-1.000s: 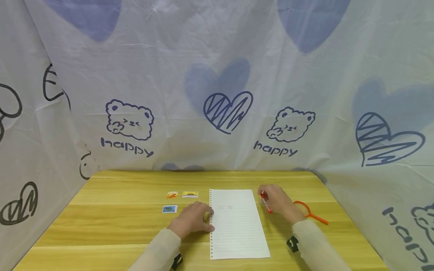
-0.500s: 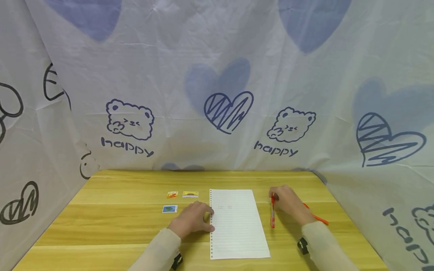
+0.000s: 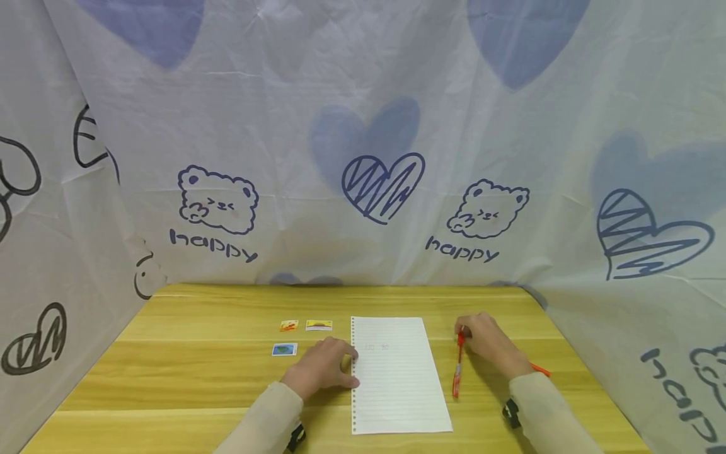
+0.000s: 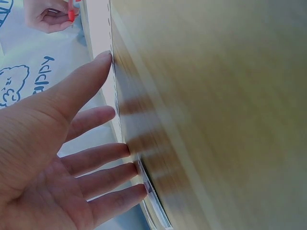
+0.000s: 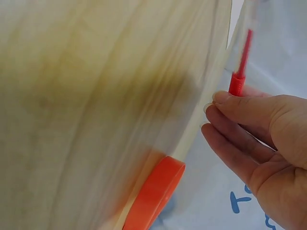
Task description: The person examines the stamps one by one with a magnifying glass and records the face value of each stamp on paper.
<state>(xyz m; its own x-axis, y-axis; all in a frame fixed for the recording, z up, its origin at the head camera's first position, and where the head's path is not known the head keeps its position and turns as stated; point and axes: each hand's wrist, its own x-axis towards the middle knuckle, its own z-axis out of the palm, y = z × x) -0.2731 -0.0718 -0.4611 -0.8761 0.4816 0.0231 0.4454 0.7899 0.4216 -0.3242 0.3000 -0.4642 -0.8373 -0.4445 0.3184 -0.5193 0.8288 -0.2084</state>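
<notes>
My right hand pinches a red pen near one end, to the right of the paper. The pen points down towards the table's near side. In the right wrist view, thumb and fingertips meet on the red end of the pen. My left hand lies at the punched left edge of a lined sheet of paper, fingers and thumb spread and fingertips right at that edge. Faint red figures stand on the sheet's upper part. The left wrist view shows the left hand with extended fingers.
Three small stamp-like picture cards, one blue, one yellow and one orange, lie left of the paper. An orange magnifying glass lies mostly behind the right hand; its ring shows in the right wrist view. A patterned curtain hangs behind the table.
My right hand has moved right, away from the paper, over the magnifying glass. The pen has swung from a slant to nearly straight down. The left hand and the paper have stayed put.
</notes>
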